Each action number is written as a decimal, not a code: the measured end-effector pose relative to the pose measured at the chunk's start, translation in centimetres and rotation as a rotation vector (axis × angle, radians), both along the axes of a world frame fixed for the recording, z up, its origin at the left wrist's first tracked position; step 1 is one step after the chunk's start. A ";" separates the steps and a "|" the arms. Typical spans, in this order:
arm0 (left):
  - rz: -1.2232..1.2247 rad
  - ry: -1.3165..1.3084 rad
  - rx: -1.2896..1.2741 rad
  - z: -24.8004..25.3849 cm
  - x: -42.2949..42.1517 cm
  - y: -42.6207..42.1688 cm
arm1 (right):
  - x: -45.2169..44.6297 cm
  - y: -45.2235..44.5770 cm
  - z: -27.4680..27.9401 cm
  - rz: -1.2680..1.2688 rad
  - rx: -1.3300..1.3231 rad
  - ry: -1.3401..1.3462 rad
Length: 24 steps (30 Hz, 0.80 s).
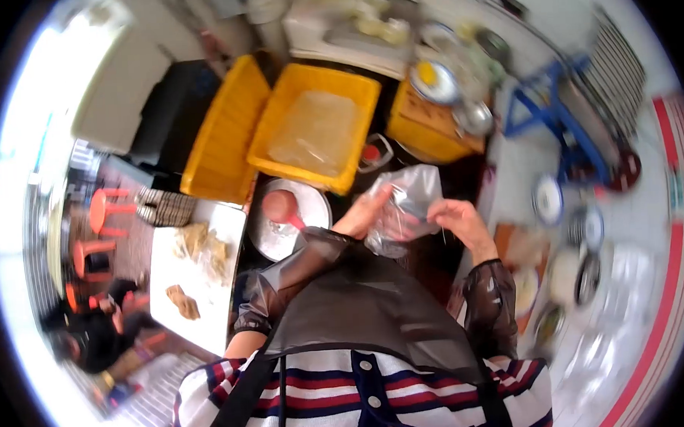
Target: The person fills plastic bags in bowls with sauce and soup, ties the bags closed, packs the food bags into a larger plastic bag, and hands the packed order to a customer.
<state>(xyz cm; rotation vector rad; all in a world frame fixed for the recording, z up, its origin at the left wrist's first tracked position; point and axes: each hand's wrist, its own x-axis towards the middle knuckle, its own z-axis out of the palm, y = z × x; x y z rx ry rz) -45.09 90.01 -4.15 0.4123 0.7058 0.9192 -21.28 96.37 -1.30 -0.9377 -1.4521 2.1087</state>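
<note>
In front of my apron, a clear plastic bag (417,189) hangs between my two hands, its film crumpled and shiny. My left hand (366,212) grips the bag's left side, with some fingers showing blurrily through the film. At the bag's right edge, my right hand (466,225) pinches the film between thumb and fingers. Whether the bag holds anything I cannot make out. Left of my left forearm lies a reddish ladle (282,207) with a pink handle, resting in a round metal basin (265,238).
A yellow crate (341,74) lined with clear plastic stands ahead, beside another yellow crate (228,134). Bagged brown food lies on a white table (166,294) at left. Bowls crowd a wooden-topped box (422,122) ahead right. At far left sits a person (95,331) near red stools (101,212).
</note>
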 end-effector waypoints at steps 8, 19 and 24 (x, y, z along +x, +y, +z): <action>0.068 0.749 0.384 -7.3 8.4 -8.8 | 8.4 -23.2 -1.1 -0.724 -0.112 -0.028; -0.515 0.622 0.613 -0.7 24.8 -27.4 | 12.7 -44.6 -3.8 -1.319 0.412 -0.523; -0.671 0.503 0.481 -5.7 31.9 -35.2 | 17.1 -54.7 -5.8 -1.294 0.304 -0.795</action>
